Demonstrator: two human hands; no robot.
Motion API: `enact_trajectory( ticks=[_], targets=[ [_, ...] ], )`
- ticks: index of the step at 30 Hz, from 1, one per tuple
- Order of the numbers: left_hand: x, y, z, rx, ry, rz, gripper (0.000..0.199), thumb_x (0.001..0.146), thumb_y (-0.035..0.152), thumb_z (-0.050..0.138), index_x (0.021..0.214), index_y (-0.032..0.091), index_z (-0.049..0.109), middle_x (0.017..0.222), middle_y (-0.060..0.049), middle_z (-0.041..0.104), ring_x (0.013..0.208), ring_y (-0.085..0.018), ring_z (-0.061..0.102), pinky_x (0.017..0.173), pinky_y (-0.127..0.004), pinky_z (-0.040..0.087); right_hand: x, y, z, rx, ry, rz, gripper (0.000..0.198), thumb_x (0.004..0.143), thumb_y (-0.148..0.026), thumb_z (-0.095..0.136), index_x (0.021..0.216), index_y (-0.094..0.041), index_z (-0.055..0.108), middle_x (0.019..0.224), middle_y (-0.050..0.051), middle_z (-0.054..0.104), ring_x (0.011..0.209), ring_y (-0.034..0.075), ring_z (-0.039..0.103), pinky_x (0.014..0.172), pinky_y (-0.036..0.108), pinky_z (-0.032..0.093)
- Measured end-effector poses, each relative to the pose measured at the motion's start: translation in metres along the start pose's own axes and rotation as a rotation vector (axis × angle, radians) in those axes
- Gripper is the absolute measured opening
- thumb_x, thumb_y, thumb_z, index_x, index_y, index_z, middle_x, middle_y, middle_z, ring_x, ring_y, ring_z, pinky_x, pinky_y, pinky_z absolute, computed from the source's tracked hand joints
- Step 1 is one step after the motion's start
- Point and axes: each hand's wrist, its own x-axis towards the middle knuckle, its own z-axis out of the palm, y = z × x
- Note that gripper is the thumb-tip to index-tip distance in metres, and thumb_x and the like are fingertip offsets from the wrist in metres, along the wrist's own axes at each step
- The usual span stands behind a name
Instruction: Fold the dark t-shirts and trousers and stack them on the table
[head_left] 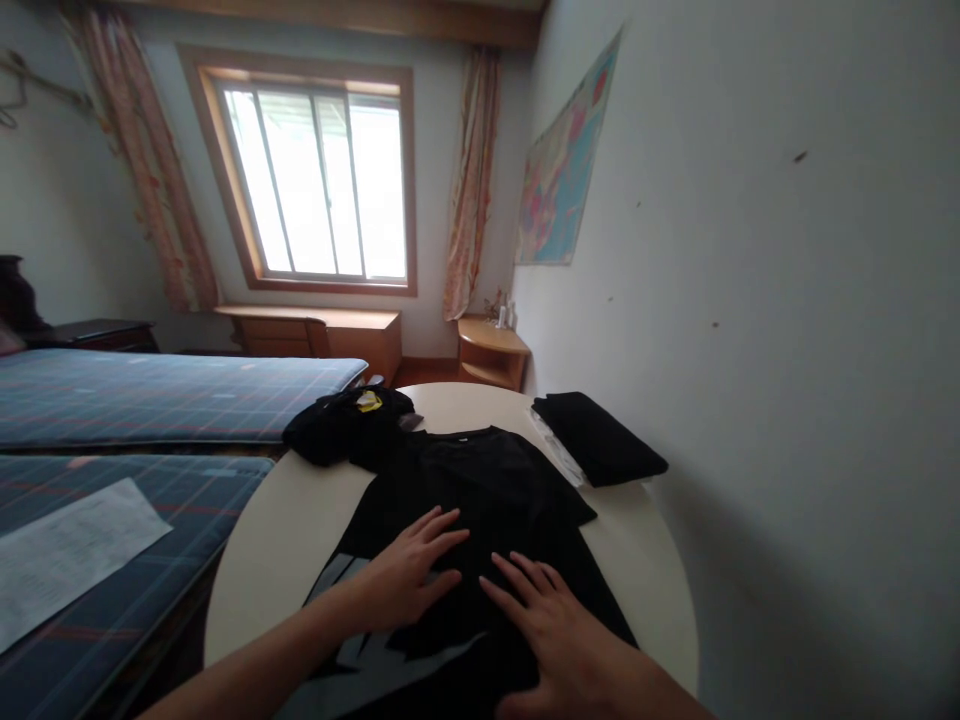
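A black T-shirt [480, 480] with a grey print lies spread out on the round cream table [255, 560], its collar at the far side and its sleeves out to both sides. My left hand [409, 570] is over the middle of the shirt, palm down with fingers apart. To its right, my right hand [544, 615] also has its fingers stretched out over the cloth. Neither hand grips the fabric. Whether the palms press on it or hover just above, I cannot tell. The shirt's near hem is out of view below.
Bunched black clothing [337, 425] with a yellow tag sits at the table's far left. A stack of folded black clothes [596, 440] lies at the right, near the wall. Plaid mattresses [187, 400] border the left side, with a paper sheet [82, 550] on the nearer one.
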Motion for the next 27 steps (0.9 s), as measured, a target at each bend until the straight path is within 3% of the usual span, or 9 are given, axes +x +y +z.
enact_trajectory(
  ticks=[2,5,8,11,13,16,21,24,27],
  targets=[
    [0.004,-0.015,0.013,0.137,0.065,-0.081,0.058,0.095,0.048,0.045,0.147,0.023,0.041,0.159,-0.009,0.03,0.146,-0.033,0.025,0.115,-0.05,0.029,-0.003,-0.009,-0.007,0.024,0.035,-0.012,0.091,0.07,-0.069,0.068,0.149,-0.033,0.038,0.154,0.008,0.04,0.138,0.038,0.036,0.115,0.057,0.022],
    [0.007,-0.022,0.015,0.313,0.153,-0.192,0.059,0.097,0.05,0.04,0.148,0.021,0.039,0.145,-0.013,0.049,0.131,-0.033,0.047,0.105,-0.048,0.041,0.004,-0.009,-0.013,0.008,0.208,0.023,0.053,0.087,-0.05,0.059,0.136,-0.031,0.054,0.134,0.006,0.06,0.122,0.028,0.054,0.11,0.048,0.034],
    [0.012,-0.021,0.002,0.417,0.192,-0.323,0.052,0.098,0.047,0.037,0.139,0.018,0.049,0.117,-0.014,0.065,0.102,-0.03,0.064,0.088,-0.043,0.05,0.022,0.009,-0.01,-0.057,0.406,0.139,0.05,0.092,-0.042,0.052,0.139,-0.026,0.051,0.145,0.008,0.05,0.132,0.027,0.046,0.11,0.044,0.035],
    [0.023,-0.029,-0.009,0.489,0.195,-0.411,0.042,0.098,0.043,0.037,0.11,0.016,0.066,0.101,-0.013,0.067,0.096,-0.029,0.065,0.083,-0.041,0.05,0.043,0.033,-0.004,-0.079,0.508,0.363,0.065,0.092,-0.053,0.047,0.148,-0.022,0.039,0.157,0.01,0.034,0.142,0.03,0.033,0.113,0.048,0.032],
    [0.031,-0.04,-0.01,0.506,0.232,-0.366,0.038,0.097,0.041,0.04,0.11,0.017,0.067,0.111,-0.014,0.065,0.109,-0.03,0.061,0.091,-0.041,0.047,0.055,0.048,-0.004,-0.062,0.544,0.505,0.07,0.093,-0.059,0.041,0.15,-0.019,0.035,0.158,0.011,0.031,0.143,0.03,0.031,0.112,0.048,0.033],
    [0.039,-0.062,-0.002,0.456,0.247,-0.313,0.051,0.094,0.045,0.044,0.139,0.022,0.051,0.145,-0.013,0.049,0.133,-0.033,0.044,0.108,-0.048,0.035,0.064,0.066,-0.009,-0.018,0.595,0.607,0.072,0.095,-0.058,0.031,0.151,-0.013,0.031,0.155,0.013,0.036,0.142,0.027,0.034,0.112,0.042,0.034],
    [0.029,-0.098,0.009,0.388,0.134,-0.42,0.067,0.094,0.058,0.035,0.154,0.028,0.028,0.162,-0.006,0.023,0.147,-0.04,0.015,0.114,-0.062,0.017,0.066,0.092,-0.012,0.043,0.483,0.706,0.07,0.097,-0.057,0.026,0.149,-0.012,0.036,0.151,0.013,0.042,0.142,0.03,0.035,0.116,0.047,0.027],
    [0.014,-0.113,0.001,0.387,0.09,-0.437,0.067,0.094,0.059,0.03,0.155,0.03,0.025,0.163,-0.006,0.016,0.148,-0.042,0.009,0.113,-0.065,0.014,0.068,0.103,-0.007,0.002,0.392,0.667,0.064,0.097,-0.055,0.026,0.148,-0.019,0.04,0.157,0.007,0.034,0.147,0.033,0.022,0.118,0.056,0.017],
    [0.006,-0.115,-0.016,0.408,0.046,-0.479,0.069,0.093,0.056,0.033,0.154,0.025,0.028,0.162,-0.01,0.018,0.146,-0.044,0.014,0.11,-0.066,0.02,0.074,0.111,-0.01,-0.02,0.35,0.523,0.064,0.097,-0.059,0.026,0.147,-0.023,0.042,0.159,0.005,0.03,0.149,0.03,0.015,0.119,0.054,0.011]
  ],
)
